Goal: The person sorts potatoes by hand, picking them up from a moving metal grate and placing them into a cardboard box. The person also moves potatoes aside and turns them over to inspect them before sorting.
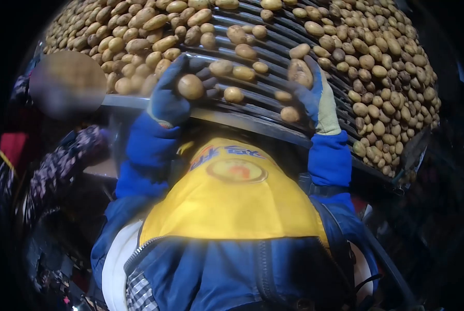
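Observation:
My left hand (170, 101), in a blue glove, cups a round brown potato (190, 86), with the fingers curled beyond it. To the right, my gloved right hand (315, 96) grips a larger oblong potato (300, 74) that has dark patches; some of its fingers are blurred. Both hands are over a grate of dark parallel bars (265, 106). Several loose potatoes lie on the bars between them, among them a yellowish one (244, 73) and a small round one (234, 94). Another potato (290, 114) rests just below my right hand.
Potatoes are heaped densely on the left (133, 31) and in a big pile on the right (382, 67). A metal edge (242, 120) runs along the near side of the grate. A patterned sleeve (61, 160) of another person shows at the left, near a blurred round shape.

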A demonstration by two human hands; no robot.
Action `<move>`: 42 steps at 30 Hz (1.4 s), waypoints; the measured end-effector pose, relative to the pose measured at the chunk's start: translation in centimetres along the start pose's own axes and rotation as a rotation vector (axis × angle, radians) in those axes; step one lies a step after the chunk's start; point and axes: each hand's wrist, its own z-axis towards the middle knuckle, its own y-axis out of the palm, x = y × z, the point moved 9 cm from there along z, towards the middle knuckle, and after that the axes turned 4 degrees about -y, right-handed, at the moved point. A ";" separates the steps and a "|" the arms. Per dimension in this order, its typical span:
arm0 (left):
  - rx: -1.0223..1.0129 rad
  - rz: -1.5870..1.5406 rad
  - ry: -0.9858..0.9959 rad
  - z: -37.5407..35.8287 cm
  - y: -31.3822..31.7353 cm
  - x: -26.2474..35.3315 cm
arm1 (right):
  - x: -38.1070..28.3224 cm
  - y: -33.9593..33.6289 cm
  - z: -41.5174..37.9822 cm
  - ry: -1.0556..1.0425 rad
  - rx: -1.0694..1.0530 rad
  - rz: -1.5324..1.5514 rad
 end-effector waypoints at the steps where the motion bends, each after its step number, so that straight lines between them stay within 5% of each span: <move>1: 0.067 0.040 -0.004 0.0 -0.7 -0.1 | -1.6 1.4 0.3 -0.096 -0.019 0.194; 4: -0.034 0.483 0.158 -0.7 1.6 0.2 | -4.0 5.1 1.2 -0.147 -0.115 0.239; 6: -0.055 0.405 0.004 -0.7 3.2 -0.6 | -7.3 7.1 1.3 -0.233 -0.085 0.158; 10: 0.037 0.511 0.226 -0.9 3.7 1.2 | -14.1 11.0 -0.6 -0.471 -0.346 0.055; 14: -0.058 0.363 0.231 -2.5 2.4 2.5 | -14.4 10.9 0.5 -0.132 -0.457 0.983; 16: -0.087 0.376 0.330 -3.6 2.6 3.9 | -13.5 10.8 1.8 -0.147 -0.385 0.814; 18: 0.089 0.663 0.472 -5.2 2.9 6.0 | -13.6 11.1 2.4 -0.238 -0.388 0.683; 24: 0.051 0.388 0.527 -8.2 1.5 7.6 | -15.1 14.4 2.7 -0.298 -0.455 0.440; 26: -0.049 0.170 0.463 -9.1 0.8 7.2 | -16.8 15.1 2.8 -0.462 -0.475 0.332; 32: 0.178 0.169 0.630 -16.3 -3.1 8.2 | -17.3 19.5 3.1 -0.410 -0.571 0.377; 34: 0.529 0.450 0.737 -20.0 -4.0 9.2 | -19.8 20.7 2.3 -0.538 -0.594 0.278; 38: 0.736 0.781 0.900 -23.9 -2.8 9.9 | -23.4 24.3 0.3 -0.518 -0.726 0.279; 40: 0.662 0.531 0.912 -24.1 -3.3 9.5 | -23.6 27.0 -1.7 -0.218 -0.978 0.456; 42: 0.710 0.658 0.971 -24.2 -3.5 9.3 | -26.3 27.6 -2.9 -0.380 -0.983 0.389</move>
